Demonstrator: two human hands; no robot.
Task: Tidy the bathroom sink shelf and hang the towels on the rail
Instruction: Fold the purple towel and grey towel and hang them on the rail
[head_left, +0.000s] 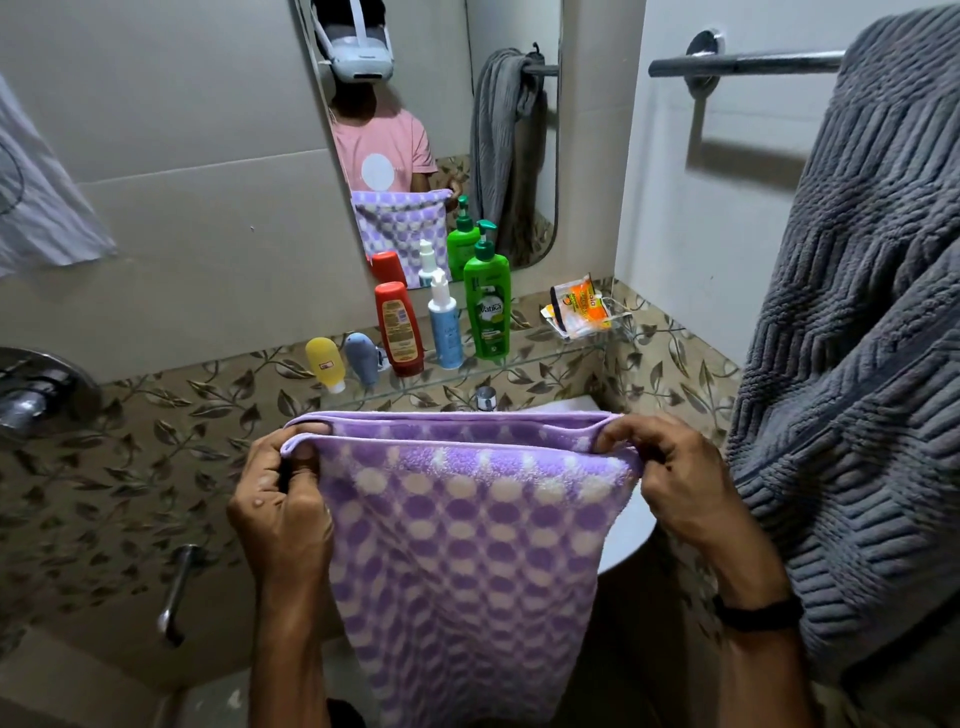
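A person's two hands hold up a lilac towel with white dots (467, 545) in front of a white basin (626, 530), so that it hangs down folded double. The left hand (283, 499) grips the top left corner with curled fingers, and the right hand (670, 478), with a black band (758, 613) on its wrist, pinches the top right corner. To the right, a grey ribbed towel (857, 364) is draped over a chrome rail (748, 63) on the side wall, well apart from the lilac towel. Behind the basin, a glass shelf (550, 357) carries a row of upright bottles: a small yellow bottle (324, 364), a small blue-grey bottle (362, 358), a red bottle (398, 328), a white and blue pump bottle (445, 325) and a green Vatika pump bottle (487, 306). Farther right sits an orange packet (579, 309). A mirror (441, 104) above the shelf reflects the person, the lilac towel and the grey one.
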